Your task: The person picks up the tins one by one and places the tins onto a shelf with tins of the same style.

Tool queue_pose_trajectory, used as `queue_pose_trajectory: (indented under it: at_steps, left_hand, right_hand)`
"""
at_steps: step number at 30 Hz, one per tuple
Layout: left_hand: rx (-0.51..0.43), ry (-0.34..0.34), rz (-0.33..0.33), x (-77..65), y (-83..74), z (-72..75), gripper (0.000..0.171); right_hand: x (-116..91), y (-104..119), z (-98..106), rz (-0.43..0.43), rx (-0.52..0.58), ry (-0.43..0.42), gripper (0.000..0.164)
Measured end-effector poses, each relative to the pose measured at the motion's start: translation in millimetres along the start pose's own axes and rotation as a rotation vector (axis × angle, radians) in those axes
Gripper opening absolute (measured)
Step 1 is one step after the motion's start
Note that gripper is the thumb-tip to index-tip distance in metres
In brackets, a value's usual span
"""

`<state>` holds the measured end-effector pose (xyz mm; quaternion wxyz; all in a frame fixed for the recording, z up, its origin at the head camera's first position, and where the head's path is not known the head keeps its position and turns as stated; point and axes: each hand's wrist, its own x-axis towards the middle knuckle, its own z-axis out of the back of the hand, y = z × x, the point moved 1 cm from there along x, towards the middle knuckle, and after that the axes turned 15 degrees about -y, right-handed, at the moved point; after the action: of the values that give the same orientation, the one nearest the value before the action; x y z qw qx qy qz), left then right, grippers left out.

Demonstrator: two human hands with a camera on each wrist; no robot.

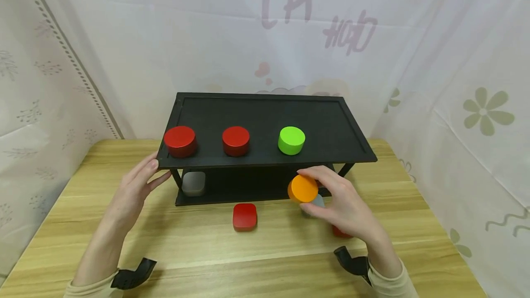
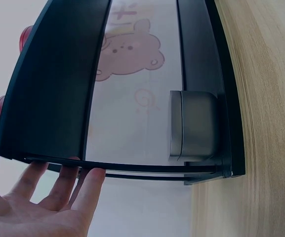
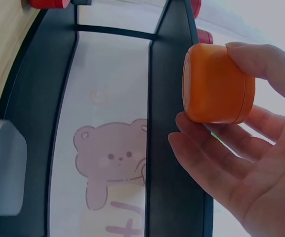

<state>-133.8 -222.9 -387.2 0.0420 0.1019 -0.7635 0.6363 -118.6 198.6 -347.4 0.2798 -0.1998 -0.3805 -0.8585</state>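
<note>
My right hand [image 1: 343, 200] pinches the orange tin [image 1: 303, 189] across its width, in front of the shelf [image 1: 256, 113]; left hand [image 1: 131, 191] grips shelf corner. Fingertip hold on smooth sides could slip.

Head view's pretty bright tbh, soft even light that seems to come from above, since the tops of the red and green tubs [image 1: 291, 140] look lighter than their sides. Shadows on the counter [image 1: 198, 247] are faint and fuzzy, plus there's a pale sheen along the wood. Lower level of the black shelf [image 1: 261, 118] goes pretty dark. Both wrist cams are way duller and greyer, with wide-angle bending on the shelf edges. Right wrist blows out to white top right, but the orange tub [image 3: 216, 84] looks reasonably crisp.
</note>
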Motion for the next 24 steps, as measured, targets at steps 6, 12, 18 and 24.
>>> queue_pose_trajectory:
  at_steps: [6,12,18,24]
  left_hand:
    - [0.007,0.006,0.004,1.3,0.5,-1.0,0.04]
    - [0.006,0.007,-0.002,1.3,-0.4,-0.6,0.039]
    - [-0.011,0.011,-0.004,0.5,-0.6,0.4,0.04]
    - [-0.015,0.014,-0.002,1.3,0.3,-0.5,0.04]
  right_hand:
    - [-1,-5,12,-0.043,-0.033,-0.037,0.066]
    - [-1,-9,21,-0.062,-0.05,-0.069,0.066]
    - [0,-12,29,-0.047,-0.051,-0.105,0.068]
    - [1,-16,41,-0.075,-0.072,-0.156,0.073]
